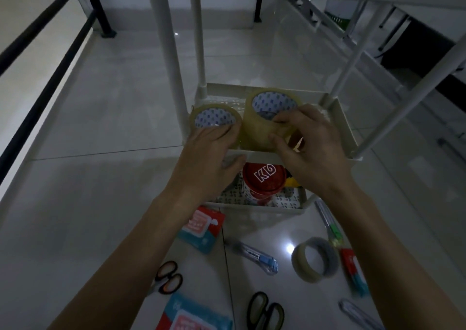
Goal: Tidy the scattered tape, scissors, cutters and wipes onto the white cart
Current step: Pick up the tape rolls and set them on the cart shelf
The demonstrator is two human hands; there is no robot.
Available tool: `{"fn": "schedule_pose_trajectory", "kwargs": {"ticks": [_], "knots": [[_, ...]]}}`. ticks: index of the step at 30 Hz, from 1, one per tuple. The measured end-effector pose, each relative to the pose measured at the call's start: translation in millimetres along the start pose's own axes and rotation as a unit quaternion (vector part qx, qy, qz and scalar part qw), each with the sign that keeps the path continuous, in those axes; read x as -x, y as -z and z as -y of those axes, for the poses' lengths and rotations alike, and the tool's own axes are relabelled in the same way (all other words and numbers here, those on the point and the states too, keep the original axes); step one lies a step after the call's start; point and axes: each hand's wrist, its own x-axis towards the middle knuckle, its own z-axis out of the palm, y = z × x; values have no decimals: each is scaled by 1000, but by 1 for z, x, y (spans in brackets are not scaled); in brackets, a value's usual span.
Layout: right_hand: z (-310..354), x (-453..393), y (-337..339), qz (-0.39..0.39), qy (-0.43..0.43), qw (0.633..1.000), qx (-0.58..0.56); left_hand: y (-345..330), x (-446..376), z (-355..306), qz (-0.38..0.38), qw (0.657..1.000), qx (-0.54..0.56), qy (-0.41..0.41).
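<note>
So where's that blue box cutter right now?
The blue box cutter lies on the floor in front of the white cart, between a wipes pack and a loose tape roll.

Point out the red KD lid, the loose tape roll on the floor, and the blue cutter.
KD lid (264, 176): head view, red top face.
Tape roll (297, 260): head view, left rim.
Cutter (254, 255): head view, mid body.

dim indoor room, glossy tiled floor (113, 102); white plastic cart (345, 128), black metal furniture legs (98, 9)
</note>
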Motion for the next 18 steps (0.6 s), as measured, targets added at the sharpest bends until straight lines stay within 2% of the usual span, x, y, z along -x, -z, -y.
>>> {"fn": "schedule_pose_trajectory", "kwargs": {"ticks": [3,5,7,9,11,14,18], "knots": [[0,4,6,-26,9,999,-17,0,8,-9,-97,990,104,8],[0,16,12,-68,15,997,-42,-3,20,-18,-177,978,107,-10],[-4,39,16,-116,15,992,-47,-17,39,-27,-178,976,124,-16],[-17,71,13,-121,-16,991,-48,-39,58,-34,-120,977,174,17],[-41,108,1,-68,-99,992,-40,-67,76,-39,-55,975,211,45],[-79,161,-18,96,-243,965,12,-107,97,-43,42,966,247,65],[-111,208,-29,255,-271,921,118,-134,112,-49,124,951,264,104]]}}
